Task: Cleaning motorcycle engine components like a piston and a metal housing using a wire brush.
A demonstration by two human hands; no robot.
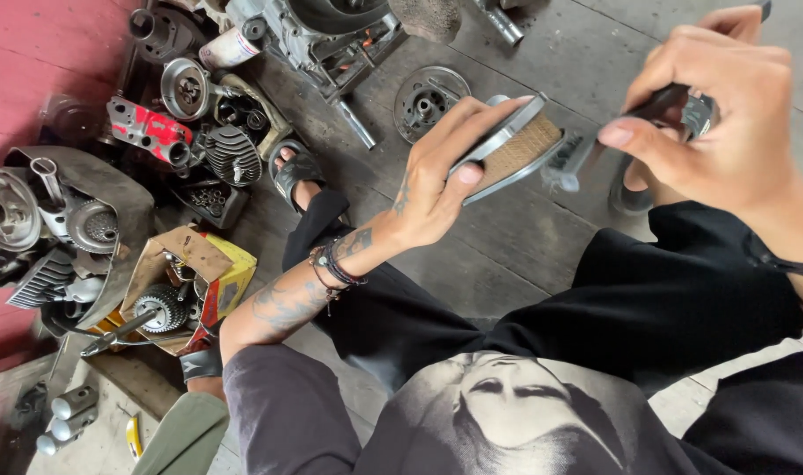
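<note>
An air filter [517, 145], a round cartridge with metal end plates and tan pleated paper between them, is held up in the left hand [441, 180]. It is clamped by its edge, with the fingers [485, 114] curled over the upper plate and the thumb pressed against the lower rim. The filter is kept tilted, above the wooden floor [507, 237] and in front of the person's black-clad knees.

A brush [621, 132] with a dark handle is gripped in the right hand [727, 123], pinched between thumb and fingers, and its grey bristle end is set just beside the filter's paper edge. Whether the bristles actually touch the paper cannot be told, since that part is blurred.

A sandalled foot [297, 176] is seen below the left forearm, which is tattooed and ringed with dark bracelets [335, 268].

Engine parts are spread over the floor to the left: a finned cylinder [232, 154], a red part [146, 127], a round clutch plate [425, 101] and a grey engine block [318, 35] at the top. A torn cardboard box [190, 273] is placed nearer the person, and a gear on a shaft [155, 312] is laid in it. Small metal tubes [67, 413] are lying at the lower left corner.
</note>
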